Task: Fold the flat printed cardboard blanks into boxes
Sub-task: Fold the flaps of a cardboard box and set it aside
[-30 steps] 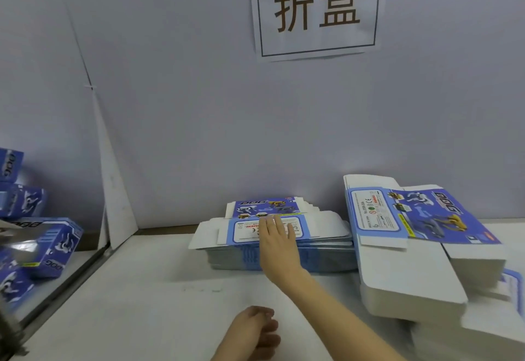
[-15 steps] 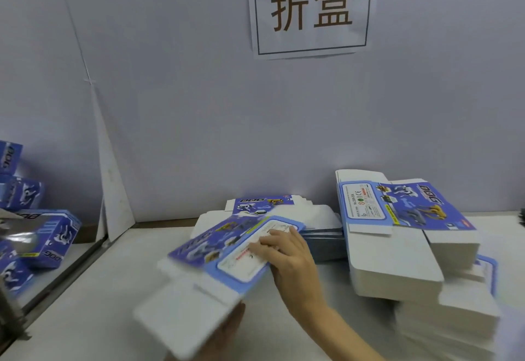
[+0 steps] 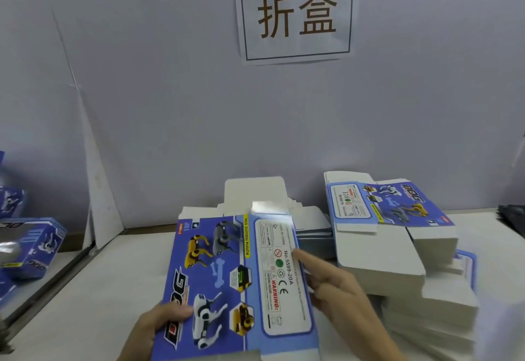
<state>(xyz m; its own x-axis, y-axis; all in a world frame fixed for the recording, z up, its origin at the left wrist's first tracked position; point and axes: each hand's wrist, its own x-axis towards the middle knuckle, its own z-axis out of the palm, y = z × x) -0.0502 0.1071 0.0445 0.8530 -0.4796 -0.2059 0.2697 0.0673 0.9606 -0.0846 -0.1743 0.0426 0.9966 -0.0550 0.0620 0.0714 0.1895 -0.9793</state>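
Lifted off the middle stack (image 3: 312,235) since a second ago, one blank (image 3: 238,284) now hangs printed-side up above the table (image 3: 93,289). Left hand (image 3: 159,329) pinches its near left edge, thumb on top. Right hand (image 3: 338,289) touches its right edge, forefinger outstretched.

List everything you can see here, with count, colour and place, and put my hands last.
held blank: one, blue printed, front centre.
middle stack of blanks: one, white and blue, behind the held blank.
right stacks of blanks: several, white, blue-printed top, right side.
folded boxes: several, blue, far left.
paper sign: one, white with brown characters, on the wall.
table: one, white.
left hand: grips the blank's near left edge.
right hand: at the blank's right edge, forefinger extended.
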